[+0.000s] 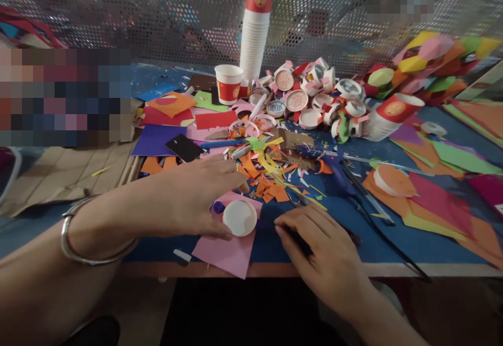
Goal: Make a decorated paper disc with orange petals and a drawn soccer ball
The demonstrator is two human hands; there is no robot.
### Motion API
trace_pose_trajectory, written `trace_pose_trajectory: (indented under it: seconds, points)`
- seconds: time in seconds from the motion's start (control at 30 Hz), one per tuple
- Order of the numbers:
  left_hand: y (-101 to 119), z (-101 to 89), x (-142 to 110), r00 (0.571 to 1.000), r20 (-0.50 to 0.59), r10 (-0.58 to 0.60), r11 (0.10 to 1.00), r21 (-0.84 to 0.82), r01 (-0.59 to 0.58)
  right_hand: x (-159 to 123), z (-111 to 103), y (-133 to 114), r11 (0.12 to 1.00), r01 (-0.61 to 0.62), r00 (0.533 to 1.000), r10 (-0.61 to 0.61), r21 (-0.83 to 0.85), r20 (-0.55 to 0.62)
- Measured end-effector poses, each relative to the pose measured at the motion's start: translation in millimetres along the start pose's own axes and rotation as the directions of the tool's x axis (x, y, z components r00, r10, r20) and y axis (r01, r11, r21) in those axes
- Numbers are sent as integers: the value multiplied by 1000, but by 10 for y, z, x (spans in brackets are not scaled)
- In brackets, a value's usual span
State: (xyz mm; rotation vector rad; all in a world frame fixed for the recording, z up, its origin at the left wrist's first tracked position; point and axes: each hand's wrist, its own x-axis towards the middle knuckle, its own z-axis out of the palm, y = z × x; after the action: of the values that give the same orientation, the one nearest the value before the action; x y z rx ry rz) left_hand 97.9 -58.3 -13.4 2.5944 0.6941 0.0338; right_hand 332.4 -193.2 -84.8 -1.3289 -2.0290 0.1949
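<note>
Fingers and thumb of the left hand [208, 194] stand apart, arched around the left side of a white disc [239, 218]; whether the thumb touches its rim, I cannot tell. The disc lies on a pink sheet [230, 254] near the front edge of the blue bench [267, 246], with a small purple piece [217, 208] just beside it. The right hand [322, 241] rests to the right, its fingers curled inward; something dark shows beneath them, but whether they grip it I cannot tell.

As far as shows, the disc is set on the sheet, and no cut around it is visible in the pink paper, so this piece looks to be at an early stage. Beyond it, a pile of white round pieces [296, 97], many with torn-looking strips, appears already cut from cups.

A stack of cups [255, 37], a single upright cup [228, 85] and tilted cups [395, 115] flank that pile. Loose paper scraps [271, 181] crowd the space just past the disc. On the right, a blue tool [341, 173] and its black cord [387, 241] lie close to the right hand, hemming it in.
</note>
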Motion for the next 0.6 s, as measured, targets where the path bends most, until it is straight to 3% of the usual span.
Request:
trace_pose_trajectory:
  seconds: [0.23,0.6]
  points:
    - [19,62,45,993,85,85,996,-5,-84,-15,6,4,1000,-14,1000,13,13,28]
    - [14,78,83,993,58,101,994,-51,-98,-18,16,25,1000,-5,1000,5,20,5]
